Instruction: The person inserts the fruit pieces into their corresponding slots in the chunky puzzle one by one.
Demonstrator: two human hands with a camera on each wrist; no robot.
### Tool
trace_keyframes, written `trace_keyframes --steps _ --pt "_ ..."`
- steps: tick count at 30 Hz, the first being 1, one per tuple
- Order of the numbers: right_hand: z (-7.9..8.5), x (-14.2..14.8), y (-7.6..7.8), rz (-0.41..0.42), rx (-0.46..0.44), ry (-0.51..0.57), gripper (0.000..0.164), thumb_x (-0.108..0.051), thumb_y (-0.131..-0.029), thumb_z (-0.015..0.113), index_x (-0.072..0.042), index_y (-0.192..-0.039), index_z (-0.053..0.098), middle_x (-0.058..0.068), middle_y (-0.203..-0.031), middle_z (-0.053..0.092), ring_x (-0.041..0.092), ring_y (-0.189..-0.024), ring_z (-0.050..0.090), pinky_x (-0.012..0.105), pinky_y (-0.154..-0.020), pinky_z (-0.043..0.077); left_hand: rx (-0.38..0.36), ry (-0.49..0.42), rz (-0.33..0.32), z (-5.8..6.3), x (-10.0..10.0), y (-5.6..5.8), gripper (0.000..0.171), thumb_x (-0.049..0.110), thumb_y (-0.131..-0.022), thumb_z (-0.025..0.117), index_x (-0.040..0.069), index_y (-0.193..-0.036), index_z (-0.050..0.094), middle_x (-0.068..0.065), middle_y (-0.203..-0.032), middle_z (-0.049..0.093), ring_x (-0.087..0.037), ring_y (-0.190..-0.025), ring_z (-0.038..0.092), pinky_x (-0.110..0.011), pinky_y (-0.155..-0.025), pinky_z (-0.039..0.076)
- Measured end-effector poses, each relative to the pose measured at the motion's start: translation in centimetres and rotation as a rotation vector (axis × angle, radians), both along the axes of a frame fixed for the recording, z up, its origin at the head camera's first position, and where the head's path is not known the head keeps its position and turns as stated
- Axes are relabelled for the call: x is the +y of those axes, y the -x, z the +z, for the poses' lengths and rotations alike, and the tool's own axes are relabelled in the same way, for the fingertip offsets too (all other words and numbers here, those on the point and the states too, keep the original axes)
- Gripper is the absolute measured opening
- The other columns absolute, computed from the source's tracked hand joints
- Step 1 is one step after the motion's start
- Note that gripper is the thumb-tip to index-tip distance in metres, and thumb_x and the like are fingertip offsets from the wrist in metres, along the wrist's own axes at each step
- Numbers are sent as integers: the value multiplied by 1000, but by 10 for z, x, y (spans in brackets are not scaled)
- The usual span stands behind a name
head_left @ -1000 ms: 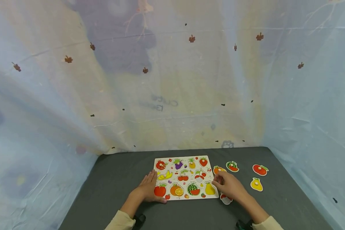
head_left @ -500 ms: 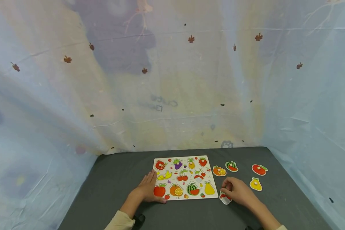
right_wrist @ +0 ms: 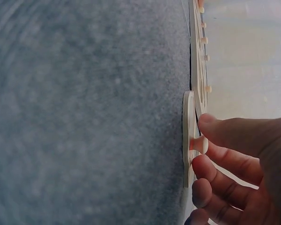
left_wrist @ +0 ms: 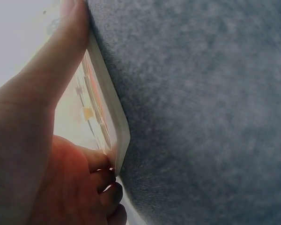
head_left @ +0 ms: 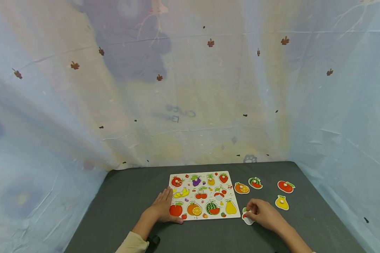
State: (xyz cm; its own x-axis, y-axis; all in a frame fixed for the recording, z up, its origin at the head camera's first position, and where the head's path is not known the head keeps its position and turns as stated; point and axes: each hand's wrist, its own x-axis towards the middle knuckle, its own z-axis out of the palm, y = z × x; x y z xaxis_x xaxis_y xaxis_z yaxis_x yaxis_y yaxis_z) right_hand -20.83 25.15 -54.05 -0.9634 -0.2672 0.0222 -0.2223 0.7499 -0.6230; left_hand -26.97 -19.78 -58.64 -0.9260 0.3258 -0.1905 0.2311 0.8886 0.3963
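Left hand (head_left: 163, 208) at fruit board (head_left: 192, 196), right hand (head_left: 263, 213) at knobbed piece (head_left: 247, 221).
My head feed puts the piece just beside the board's near right corner, the left hand spread wide at the left edge, likely against sliding. On left-wrist, its thumb lies along the board. On right-wrist, thumb and fingers curl narrowly round the knob (right_wrist: 200, 144), probably the handiest hold; I can't judge pressure.

Beyond my right hand (head_left: 264, 214) and off to its left, faint lettering (head_left: 181, 112) stands on the hanging sheet (head_left: 193, 88). It is too blurred for me to read.
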Motion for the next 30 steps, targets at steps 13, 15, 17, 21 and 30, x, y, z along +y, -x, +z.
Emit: trace_keyframes --steps 13,15,17,21,30 --pt "-2 3 0 4 -2 23 19 -19 -90 87 -15 -94 68 -5 -77 56 7 -63 48 26 -55 41 -57 2 12 36 10 -18 151 78 -68 88 -7 -168 14 -26 -177 11 -43 -165 10 -55 -134 6" --pt "-3 5 0 1 -9 20 19 -19 -91 87 -15 -94 68 -5 -77 57 7 -63 49 26 -55 42 -48 4 10 28 7 -14 153 81 -67 87 -6 -169 13 -25 -178 10 -42 -165 9 -55 -135 6" --pt "-3 6 -1 -1 -14 16 19 -19 -91 87 -15 -94 68 -5 -76 57 7 -63 49 26 -56 42 -42 -4 14 23 6 -12 154 82 -65 87 -5 -169 14 -24 -178 10 -42 -165 10 -57 -134 8" --pt "-1 8 -2 3 -14 21 18 -18 -91 86 -14 -94 69 -4 -76 57 7 -63 49 26 -56 42 -33 -8 13 16 5 -9 155 85 -64 85 -5 -169 14 -23 -178 9 -42 -165 10 -57 -134 9" --pt "0 8 -1 -7 17 14 20 -16 -90 87 -15 -91 68 -6 -75 56 5 -62 48 25 -56 42 -58 3 13 38 10 -19 151 77 -67 90 -7 -168 14 -27 -177 12 -45 -164 11 -55 -134 7"
